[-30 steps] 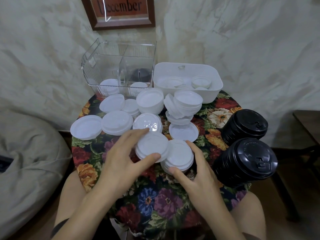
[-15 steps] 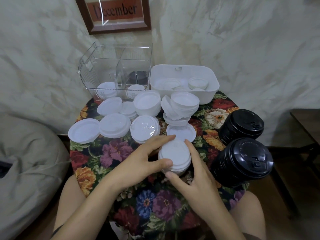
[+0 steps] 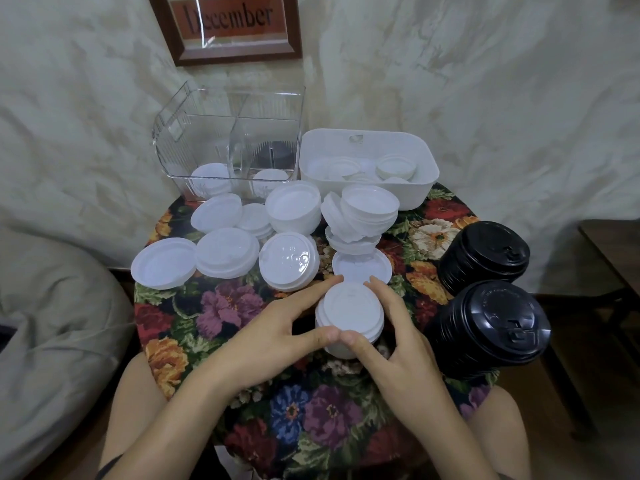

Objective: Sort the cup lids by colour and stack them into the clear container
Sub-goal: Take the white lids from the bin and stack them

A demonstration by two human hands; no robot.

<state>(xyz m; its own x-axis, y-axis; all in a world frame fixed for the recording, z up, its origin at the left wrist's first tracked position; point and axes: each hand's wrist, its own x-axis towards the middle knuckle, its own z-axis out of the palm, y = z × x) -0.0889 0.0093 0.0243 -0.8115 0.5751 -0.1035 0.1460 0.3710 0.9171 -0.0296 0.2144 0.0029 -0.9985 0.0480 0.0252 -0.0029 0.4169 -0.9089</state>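
Can't see the lower part of the white lid stack (image 3: 349, 311), my thumbs hide it. It's just right of centre frame on the floral surface (image 3: 225, 306). My left hand (image 3: 277, 327) and right hand (image 3: 391, 344) cup it from both sides, fingers (image 3: 311, 292) curled round the rim, thumb tips touching in front. The stack stands about upright, flat tops facing up. At upper centre, the clear container (image 3: 173, 133) has something dark in its right compartment, no idea what.
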